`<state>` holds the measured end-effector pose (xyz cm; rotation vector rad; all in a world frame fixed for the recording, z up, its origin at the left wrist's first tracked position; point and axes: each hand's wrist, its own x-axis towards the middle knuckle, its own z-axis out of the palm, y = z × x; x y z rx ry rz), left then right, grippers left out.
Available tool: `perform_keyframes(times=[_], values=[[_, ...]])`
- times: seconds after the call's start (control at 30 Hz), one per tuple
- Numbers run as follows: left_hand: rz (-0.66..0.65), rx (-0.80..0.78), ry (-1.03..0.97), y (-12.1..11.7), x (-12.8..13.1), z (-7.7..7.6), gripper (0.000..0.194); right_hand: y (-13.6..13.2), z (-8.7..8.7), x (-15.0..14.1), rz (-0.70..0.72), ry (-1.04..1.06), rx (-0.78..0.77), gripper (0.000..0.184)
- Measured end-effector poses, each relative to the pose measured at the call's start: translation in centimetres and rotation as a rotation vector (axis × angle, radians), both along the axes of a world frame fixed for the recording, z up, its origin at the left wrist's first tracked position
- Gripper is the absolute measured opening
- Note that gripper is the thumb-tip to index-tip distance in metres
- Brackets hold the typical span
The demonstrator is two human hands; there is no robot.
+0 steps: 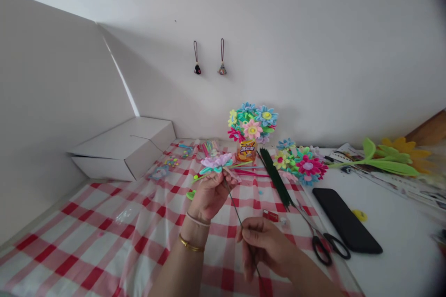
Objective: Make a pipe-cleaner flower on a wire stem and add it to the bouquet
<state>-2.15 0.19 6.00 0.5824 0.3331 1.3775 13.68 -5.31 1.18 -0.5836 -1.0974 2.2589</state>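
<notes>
Left hand (211, 197): fingers pinching the dark stem (234, 205) directly beneath the lilac-and-teal flower (216, 162). Right hand (265, 243): fingers pinching the same stem lower down. Flower located at 11 o'clock from the right hand; black-handled scissors (314, 229) lie at 3 o'clock, near a black phone (346, 220).

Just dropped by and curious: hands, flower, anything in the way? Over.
Left hand holding flower from below. Right hand pinching stem lower. Scissors lie rightward, not blocking.

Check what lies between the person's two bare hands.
A thin, dark, wire-like stem runs from the left hand down to the right hand; the head view shows it, with red-and-white checked cloth beyond.
</notes>
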Motion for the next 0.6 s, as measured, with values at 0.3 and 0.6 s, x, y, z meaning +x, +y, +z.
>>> perform_keyframes(times=[0.3, 0.6], values=[[0.114, -0.260, 0.040, 3.4, -0.8, -5.1, 0.013, 2.0, -1.2, 0.6, -0.046, -0.374, 0.166, 0.032], [0.103, -0.309, 0.036, 3.2, -0.4, -5.6, 0.010, 2.1, -2.3, -0.1, -0.098, -0.394, 0.140, 0.033]])
